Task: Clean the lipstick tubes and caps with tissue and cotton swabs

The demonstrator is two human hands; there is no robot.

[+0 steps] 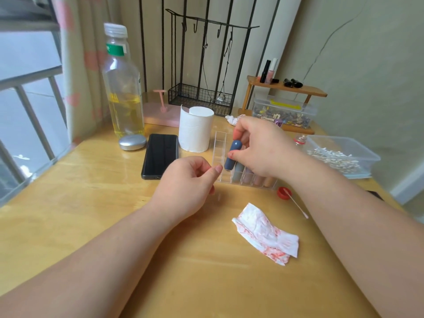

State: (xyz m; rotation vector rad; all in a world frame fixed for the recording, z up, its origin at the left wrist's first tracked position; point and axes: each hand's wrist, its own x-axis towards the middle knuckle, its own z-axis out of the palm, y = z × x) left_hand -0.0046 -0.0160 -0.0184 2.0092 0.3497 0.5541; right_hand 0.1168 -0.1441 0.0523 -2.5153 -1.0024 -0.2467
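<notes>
1. A blue-grey lipstick tube point(232, 155) is held tilted just above the left end of a clear plastic organizer point(219, 143), near the middle of the table point(91, 203).
2. The right hand point(259, 145) pinches the tube from the side, with the thumb low on the tube and the curled fingers clamped near its top.
3. The left hand point(188, 180) is just left of the tube's lower end. Its fingers are loosely curled, with the thumb lying along the forefinger, and nothing shows in its grip. The thumb tip is close to the tube, but contact cannot be judged.
4. Other lipsticks point(252, 178) in grey, pink and peach stand upright in the organizer's front row, partly hidden by the right hand.
5. A crumpled tissue point(266, 235) smeared with red lies on the table in front of the organizer.
6. A cotton swab point(297, 205) lies right of the tissue, with one end at a red bottle cap point(284, 193).
7. A white tissue roll point(196, 129) stands behind the organizer, and a black phone point(160, 154) lies flat to the roll's left.
8. A clear box of cotton swabs point(339, 157) sits at the far right.
9. A tall plastic bottle point(121, 88) with yellow liquid stands at the back left.
</notes>
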